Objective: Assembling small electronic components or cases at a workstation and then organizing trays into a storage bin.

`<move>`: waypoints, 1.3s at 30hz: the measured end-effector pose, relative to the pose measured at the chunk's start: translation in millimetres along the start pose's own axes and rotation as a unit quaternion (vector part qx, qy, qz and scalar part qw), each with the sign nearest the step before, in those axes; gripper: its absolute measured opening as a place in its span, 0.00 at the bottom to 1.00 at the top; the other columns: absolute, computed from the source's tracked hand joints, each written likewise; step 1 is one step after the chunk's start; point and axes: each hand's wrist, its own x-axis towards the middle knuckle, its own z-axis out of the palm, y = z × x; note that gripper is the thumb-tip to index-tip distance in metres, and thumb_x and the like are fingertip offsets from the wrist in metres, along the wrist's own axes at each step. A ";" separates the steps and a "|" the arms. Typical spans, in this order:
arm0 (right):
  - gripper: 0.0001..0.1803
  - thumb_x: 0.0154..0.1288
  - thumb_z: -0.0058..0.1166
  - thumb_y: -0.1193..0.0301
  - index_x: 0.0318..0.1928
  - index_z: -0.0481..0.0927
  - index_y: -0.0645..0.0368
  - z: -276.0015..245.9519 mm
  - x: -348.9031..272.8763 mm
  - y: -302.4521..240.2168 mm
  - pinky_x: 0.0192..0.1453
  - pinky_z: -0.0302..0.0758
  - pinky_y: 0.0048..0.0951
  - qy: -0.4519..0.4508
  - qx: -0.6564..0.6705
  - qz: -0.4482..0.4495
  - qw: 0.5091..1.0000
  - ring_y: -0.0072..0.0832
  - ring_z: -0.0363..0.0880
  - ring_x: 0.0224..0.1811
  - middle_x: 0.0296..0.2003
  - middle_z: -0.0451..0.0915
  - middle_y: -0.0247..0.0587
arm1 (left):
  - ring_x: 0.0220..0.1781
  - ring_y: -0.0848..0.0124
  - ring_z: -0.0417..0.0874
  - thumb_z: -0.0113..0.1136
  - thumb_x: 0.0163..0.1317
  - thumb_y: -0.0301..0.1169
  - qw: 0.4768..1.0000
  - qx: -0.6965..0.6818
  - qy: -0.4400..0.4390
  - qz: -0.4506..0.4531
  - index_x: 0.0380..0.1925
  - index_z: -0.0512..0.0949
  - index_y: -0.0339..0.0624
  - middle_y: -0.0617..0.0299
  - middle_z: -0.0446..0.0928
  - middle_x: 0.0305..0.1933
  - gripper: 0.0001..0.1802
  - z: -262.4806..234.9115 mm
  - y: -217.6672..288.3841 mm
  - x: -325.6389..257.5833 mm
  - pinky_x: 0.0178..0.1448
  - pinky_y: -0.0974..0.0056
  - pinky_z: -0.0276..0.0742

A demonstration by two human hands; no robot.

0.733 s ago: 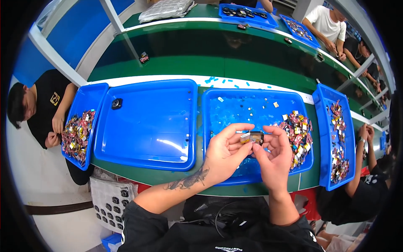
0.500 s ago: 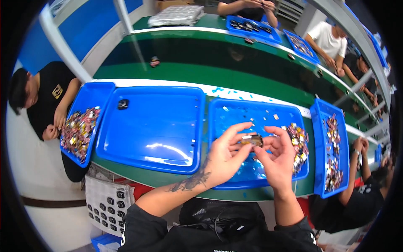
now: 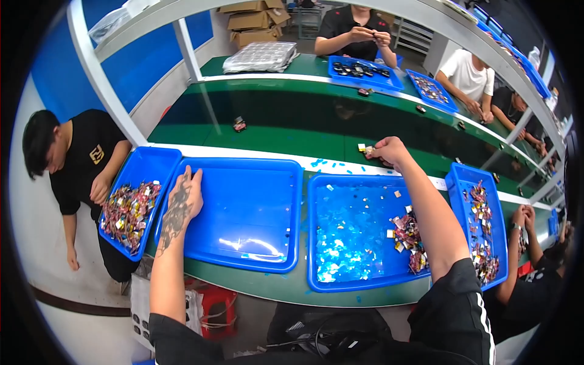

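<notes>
Change noted on the green surface (image 3: 255, 283): we found the two hands well apart, where they had been together over the right wide tray (image 3: 311, 237) with a small piece between them. The left hand (image 3: 188, 198) had gone to 9 o'clock, over the 10 o'clock corner of the left wide tray (image 3: 243, 207); the black piece seen there earlier was not visible. We could not tell whether the left grip held anything. The right hand (image 3: 389, 153) had gone to 2 o'clock, beyond the white rail, its grip narrow, fingertips pinching a small pink-and-yellow piece (image 3: 365, 149). We read this as joint handling having given way to each hand acting alone.

Counts: two wide trays; two narrow trays, one at 9 o'clock (image 3: 149, 167) and one at 3 o'clock (image 3: 459, 175); two hands. Piles of small parts: one in the 9 o'clock tray, one (image 3: 409, 240) in the right wide tray, two in the 3 o'clock tray. One piece in the right grip. Blue film bits (image 3: 347, 261): many, uncounted.
</notes>
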 end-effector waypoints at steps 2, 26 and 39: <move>0.19 0.42 0.74 0.74 0.32 0.75 0.59 -3.0 -21.2 -9.8 0.23 0.69 0.27 0.065 -0.089 -0.041 0.993 0.24 0.73 0.24 0.24 0.76 0.35 | 0.62 0.47 0.71 0.50 0.67 0.29 0.990 0.005 0.110 0.089 0.55 0.72 0.36 0.41 0.72 0.60 0.17 15.2 -16.5 5.8 0.67 0.53 0.67; 0.09 0.52 0.66 0.68 0.33 0.84 0.58 -65.0 -231.7 26.0 0.49 0.75 0.38 0.117 -0.374 -0.217 0.894 0.41 0.78 0.42 0.33 0.79 0.43 | 0.43 0.61 0.86 0.52 0.69 0.27 0.499 -0.819 -0.263 0.102 0.55 0.68 0.37 0.50 0.78 0.44 0.16 -51.0 230.1 -58.7 0.45 0.65 0.85; 0.05 0.55 0.61 0.79 0.35 0.82 0.63 -63.6 -249.9 47.8 0.37 0.71 0.20 0.174 0.015 -0.189 0.966 0.17 0.75 0.31 0.29 0.80 0.33 | 0.42 0.71 0.82 0.53 0.69 0.30 0.601 -0.749 -0.240 0.143 0.52 0.74 0.41 0.58 0.78 0.45 0.14 -37.7 232.6 -64.1 0.39 0.69 0.81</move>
